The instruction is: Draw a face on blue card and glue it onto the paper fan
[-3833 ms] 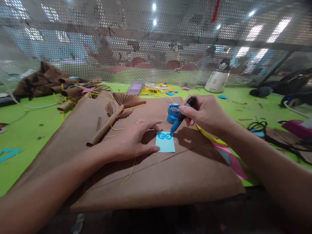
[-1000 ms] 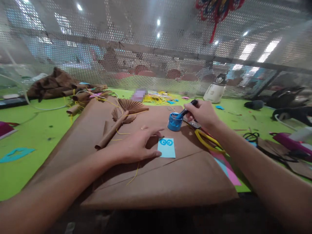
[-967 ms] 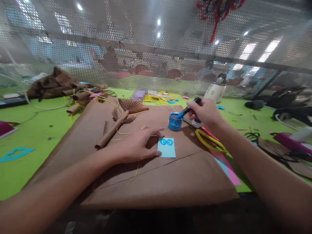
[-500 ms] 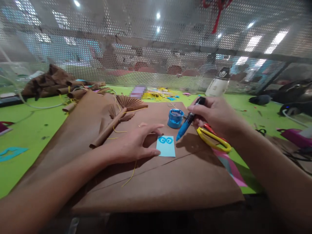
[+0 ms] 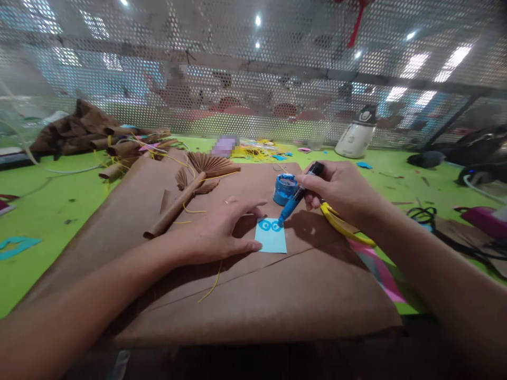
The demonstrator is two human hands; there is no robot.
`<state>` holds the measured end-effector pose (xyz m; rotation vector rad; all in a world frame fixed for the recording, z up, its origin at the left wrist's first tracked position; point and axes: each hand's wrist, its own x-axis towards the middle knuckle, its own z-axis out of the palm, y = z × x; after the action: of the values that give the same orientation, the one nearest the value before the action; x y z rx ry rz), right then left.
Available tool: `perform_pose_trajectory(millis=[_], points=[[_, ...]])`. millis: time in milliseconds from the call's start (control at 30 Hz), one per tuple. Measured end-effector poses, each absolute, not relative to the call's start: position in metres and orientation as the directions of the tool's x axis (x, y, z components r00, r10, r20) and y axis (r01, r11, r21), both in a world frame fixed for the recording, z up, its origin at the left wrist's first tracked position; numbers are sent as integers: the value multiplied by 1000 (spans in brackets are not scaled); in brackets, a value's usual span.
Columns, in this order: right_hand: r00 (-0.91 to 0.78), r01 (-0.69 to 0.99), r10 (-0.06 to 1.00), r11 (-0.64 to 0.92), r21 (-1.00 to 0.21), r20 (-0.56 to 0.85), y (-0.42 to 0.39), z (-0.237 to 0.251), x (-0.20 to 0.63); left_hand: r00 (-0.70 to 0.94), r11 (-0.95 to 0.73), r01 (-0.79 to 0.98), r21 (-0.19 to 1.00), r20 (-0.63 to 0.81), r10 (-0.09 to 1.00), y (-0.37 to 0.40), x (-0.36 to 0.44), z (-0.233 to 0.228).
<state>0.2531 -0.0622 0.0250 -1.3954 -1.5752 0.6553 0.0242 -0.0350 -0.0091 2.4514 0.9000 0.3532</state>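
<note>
Two hands at work: left hand (image 5: 222,232) flat, fingers spread, pinning blue card (image 5: 271,236) to brown paper (image 5: 277,295); right hand (image 5: 340,190) clenched around marker (image 5: 297,198), tip on card, beside paint pot (image 5: 284,188).

right hand (image 5: 340,191) presses brush (image 5: 295,201) onto blue card (image 5: 271,236).

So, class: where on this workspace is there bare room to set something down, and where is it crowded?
Bare: the near half of the brown paper sheet, below the light blue card, and the green table left of it. Crowded: around the right hand with the brush, paint pot and yellow scissors; also the far left, by the paper rolls.
</note>
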Motion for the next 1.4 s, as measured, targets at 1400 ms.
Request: perform_pose_trajectory(millis=[1400], points=[[3,525,935,301,-796,355,-65,23,255,750,-654,539,531,50,659,-36,25,-7]])
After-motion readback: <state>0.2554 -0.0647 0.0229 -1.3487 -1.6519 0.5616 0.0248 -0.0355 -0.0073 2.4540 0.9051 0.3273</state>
